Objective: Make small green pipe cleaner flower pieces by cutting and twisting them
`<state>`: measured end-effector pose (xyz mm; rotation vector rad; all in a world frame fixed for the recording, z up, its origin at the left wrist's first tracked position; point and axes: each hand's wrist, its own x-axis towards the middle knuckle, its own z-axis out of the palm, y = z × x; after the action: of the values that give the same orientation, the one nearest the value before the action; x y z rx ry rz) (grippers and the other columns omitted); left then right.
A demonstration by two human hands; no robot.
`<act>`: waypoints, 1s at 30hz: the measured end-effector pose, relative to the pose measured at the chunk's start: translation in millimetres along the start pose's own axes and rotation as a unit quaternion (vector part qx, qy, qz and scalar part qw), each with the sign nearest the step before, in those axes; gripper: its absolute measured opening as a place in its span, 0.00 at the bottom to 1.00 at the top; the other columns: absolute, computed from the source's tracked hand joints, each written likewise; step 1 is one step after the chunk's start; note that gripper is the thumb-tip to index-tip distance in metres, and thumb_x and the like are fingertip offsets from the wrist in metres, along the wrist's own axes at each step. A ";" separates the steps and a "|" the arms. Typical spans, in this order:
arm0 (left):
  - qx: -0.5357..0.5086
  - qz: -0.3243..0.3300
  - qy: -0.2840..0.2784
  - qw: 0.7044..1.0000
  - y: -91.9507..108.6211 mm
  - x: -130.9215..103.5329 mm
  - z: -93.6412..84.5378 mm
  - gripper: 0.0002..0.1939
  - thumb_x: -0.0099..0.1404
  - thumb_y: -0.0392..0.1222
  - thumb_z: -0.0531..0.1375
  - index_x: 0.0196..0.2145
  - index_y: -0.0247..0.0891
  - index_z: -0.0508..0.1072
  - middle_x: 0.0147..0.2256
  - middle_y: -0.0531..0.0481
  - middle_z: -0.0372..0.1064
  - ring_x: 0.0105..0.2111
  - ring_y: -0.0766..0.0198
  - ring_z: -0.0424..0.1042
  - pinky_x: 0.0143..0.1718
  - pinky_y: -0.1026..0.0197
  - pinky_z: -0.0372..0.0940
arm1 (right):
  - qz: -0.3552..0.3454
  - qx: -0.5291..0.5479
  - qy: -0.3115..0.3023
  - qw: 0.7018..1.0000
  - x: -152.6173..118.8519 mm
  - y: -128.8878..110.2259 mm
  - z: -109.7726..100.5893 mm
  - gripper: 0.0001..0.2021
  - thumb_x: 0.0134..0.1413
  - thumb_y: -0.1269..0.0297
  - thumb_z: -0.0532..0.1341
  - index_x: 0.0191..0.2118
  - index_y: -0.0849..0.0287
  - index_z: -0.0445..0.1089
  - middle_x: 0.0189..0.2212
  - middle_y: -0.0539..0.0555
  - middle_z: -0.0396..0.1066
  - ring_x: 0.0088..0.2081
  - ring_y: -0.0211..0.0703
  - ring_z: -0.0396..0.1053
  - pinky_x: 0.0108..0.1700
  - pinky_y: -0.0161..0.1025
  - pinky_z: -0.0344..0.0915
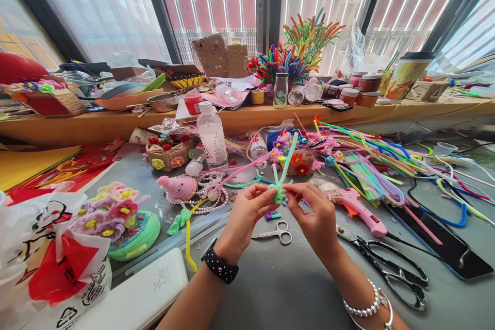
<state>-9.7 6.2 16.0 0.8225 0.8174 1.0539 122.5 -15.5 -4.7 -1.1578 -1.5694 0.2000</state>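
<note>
Both my hands meet over the middle of the table around a light green pipe cleaner (291, 157), which is curled into small loops at the fingertips while its free ends stick upward. My left hand (253, 211), below a black polka-dot watch band, pinches the looped part from the left. From the right, my right hand (312, 214) pinches the same piece with thumb and forefinger. Just beneath the fingers lie small silver scissors (282, 233) and some purple and green bits. A pink glue gun (359, 209) rests to the right of my right hand.
Large black-handled scissors (390, 263) and a dark phone-like slab (448, 247) lie at right, near bundled pipe cleaners (359, 175). Left are a white box (150, 289), a green crafted cake with flowers (135, 237), pearl strings (211, 185) and a bottle (212, 136). A cluttered wooden ledge (247, 118) runs behind.
</note>
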 end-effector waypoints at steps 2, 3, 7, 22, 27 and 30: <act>0.012 0.002 0.011 1.000 0.8 0.2 0.4 0.10 0.47 0.35 0.63 0.29 0.34 0.66 0.26 0.53 0.68 0.28 0.71 0.68 0.34 0.66 0.65 | -0.029 -0.016 -0.006 0.999 0.6 1.1 0.0 0.10 0.49 0.72 0.53 0.36 0.55 0.68 0.28 0.52 0.68 0.30 0.41 0.63 0.34 0.39 0.61; 0.017 0.003 0.015 1.000 1.2 0.5 0.4 0.12 0.48 0.34 0.63 0.31 0.34 0.65 0.26 0.53 0.68 0.28 0.70 0.68 0.34 0.65 0.65 | -0.045 -0.022 -0.010 0.999 0.7 1.7 0.1 0.10 0.49 0.73 0.53 0.36 0.55 0.68 0.29 0.53 0.68 0.30 0.41 0.64 0.34 0.39 0.61; 0.028 0.004 0.023 0.999 2.4 1.9 -0.2 0.13 0.49 0.36 0.62 0.33 0.35 0.63 0.25 0.52 0.69 0.27 0.70 0.69 0.34 0.65 0.65 | -0.093 -0.045 -0.020 0.994 0.7 3.7 0.5 0.11 0.49 0.75 0.53 0.36 0.56 0.68 0.29 0.54 0.69 0.32 0.42 0.64 0.36 0.40 0.62; 0.033 0.017 0.030 0.999 2.7 0.9 -1.2 0.15 0.48 0.38 0.63 0.32 0.33 0.63 0.25 0.52 0.68 0.27 0.70 0.69 0.35 0.63 0.65 | -0.142 -0.090 -0.011 0.986 -1.9 7.0 2.4 0.12 0.50 0.76 0.54 0.39 0.58 0.68 0.30 0.54 0.70 0.32 0.42 0.65 0.35 0.39 0.63; 0.034 0.019 0.036 0.999 2.4 1.2 -2.4 0.17 0.46 0.35 0.64 0.34 0.34 0.63 0.24 0.54 0.67 0.26 0.70 0.68 0.35 0.63 0.65 | -0.103 -0.050 -0.018 0.993 -1.7 6.0 4.0 0.10 0.51 0.74 0.54 0.37 0.57 0.68 0.30 0.53 0.69 0.32 0.41 0.65 0.35 0.38 0.62; 0.022 0.018 0.041 0.999 2.0 2.1 -3.5 0.20 0.46 0.34 0.64 0.36 0.35 0.61 0.23 0.55 0.66 0.26 0.70 0.68 0.34 0.62 0.66 | 0.001 0.020 -0.018 1.000 -0.3 3.8 4.7 0.06 0.50 0.70 0.55 0.35 0.58 0.67 0.30 0.53 0.68 0.31 0.39 0.65 0.33 0.36 0.63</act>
<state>-13.0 9.4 15.8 0.8385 0.8999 1.1100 120.7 -11.8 -9.1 -1.1306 -1.5882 0.2544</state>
